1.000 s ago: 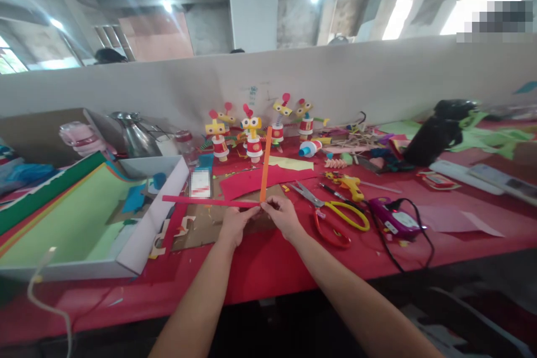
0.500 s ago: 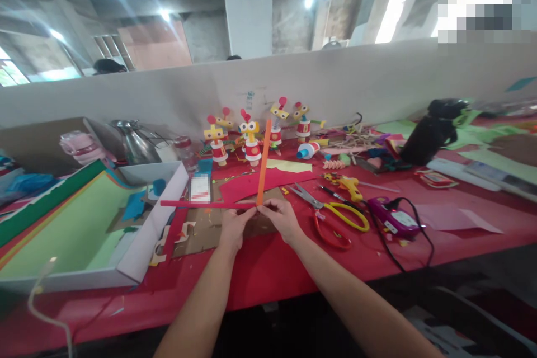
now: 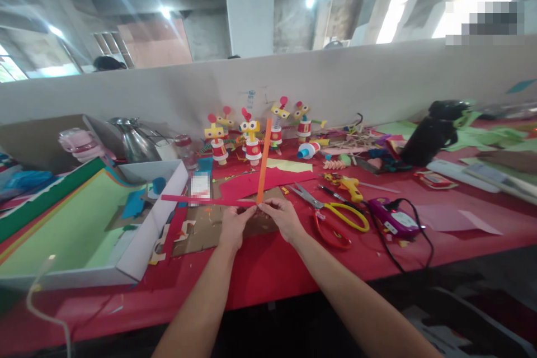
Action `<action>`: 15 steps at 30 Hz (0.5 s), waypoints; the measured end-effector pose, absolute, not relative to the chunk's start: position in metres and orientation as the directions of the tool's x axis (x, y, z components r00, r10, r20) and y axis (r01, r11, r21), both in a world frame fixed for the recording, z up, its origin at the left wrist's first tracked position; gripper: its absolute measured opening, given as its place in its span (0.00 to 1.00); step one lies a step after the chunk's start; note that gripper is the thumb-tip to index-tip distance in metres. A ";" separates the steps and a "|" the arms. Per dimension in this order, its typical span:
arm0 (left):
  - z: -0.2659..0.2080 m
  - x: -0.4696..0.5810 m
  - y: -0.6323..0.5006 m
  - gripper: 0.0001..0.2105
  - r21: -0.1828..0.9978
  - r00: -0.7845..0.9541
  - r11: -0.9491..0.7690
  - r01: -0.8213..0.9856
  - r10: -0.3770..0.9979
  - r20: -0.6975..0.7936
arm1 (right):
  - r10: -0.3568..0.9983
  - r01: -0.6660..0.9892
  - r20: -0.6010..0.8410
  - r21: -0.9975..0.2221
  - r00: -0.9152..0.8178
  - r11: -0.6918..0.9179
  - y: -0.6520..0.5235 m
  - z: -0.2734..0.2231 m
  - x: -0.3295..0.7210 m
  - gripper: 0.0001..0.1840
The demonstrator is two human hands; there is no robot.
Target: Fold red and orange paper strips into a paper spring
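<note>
Two paper strips meet at a right angle between my fingertips. The red paper strip (image 3: 201,200) points left, and the orange paper strip (image 3: 264,162) stands up and away from me. My left hand (image 3: 235,225) pinches the joined end from the left, by the red strip. Pressed against the same corner, my right hand (image 3: 283,218) pinches it from the right, by the foot of the orange strip. Thumbs and fingertips hide the overlap itself. Beneath my hands lies a piece of brown cardboard (image 3: 205,232) with scraps on it.
Scissors (image 3: 344,215) with red and yellow handles and a yellow glue gun (image 3: 354,189) lie right, beside a purple plugged-in device (image 3: 394,218). Several paper-cup figures (image 3: 253,148) stand behind. A white box (image 3: 138,257) of coloured paper sits left, a black bottle (image 3: 428,134) far right.
The free left end of the red strip has risen slightly. Both hands keep their pinch at the corner, almost still.
</note>
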State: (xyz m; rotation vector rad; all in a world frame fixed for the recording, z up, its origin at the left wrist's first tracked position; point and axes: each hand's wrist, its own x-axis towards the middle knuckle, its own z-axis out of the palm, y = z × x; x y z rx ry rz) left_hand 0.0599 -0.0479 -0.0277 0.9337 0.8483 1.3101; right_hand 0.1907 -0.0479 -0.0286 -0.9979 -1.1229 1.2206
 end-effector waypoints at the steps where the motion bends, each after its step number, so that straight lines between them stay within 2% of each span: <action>1: -0.028 0.059 -0.048 0.14 0.910 0.098 0.040 -0.413 0.995 0.000 | 0.995 -0.200 0.100 -0.975 0.005 0.099 -0.047 -0.030 0.191 0.11; 8: -0.034 0.055 -0.042 0.10 0.829 0.082 0.172 -0.533 0.985 -0.151 | 0.997 -0.307 0.054 -0.951 -0.047 0.037 -0.044 -0.032 0.193 0.12; 15: -0.031 0.057 -0.045 0.11 0.830 0.062 0.179 -0.528 0.983 -0.172 | 0.999 -0.297 0.039 -0.954 -0.029 0.028 -0.047 -0.030 0.191 0.13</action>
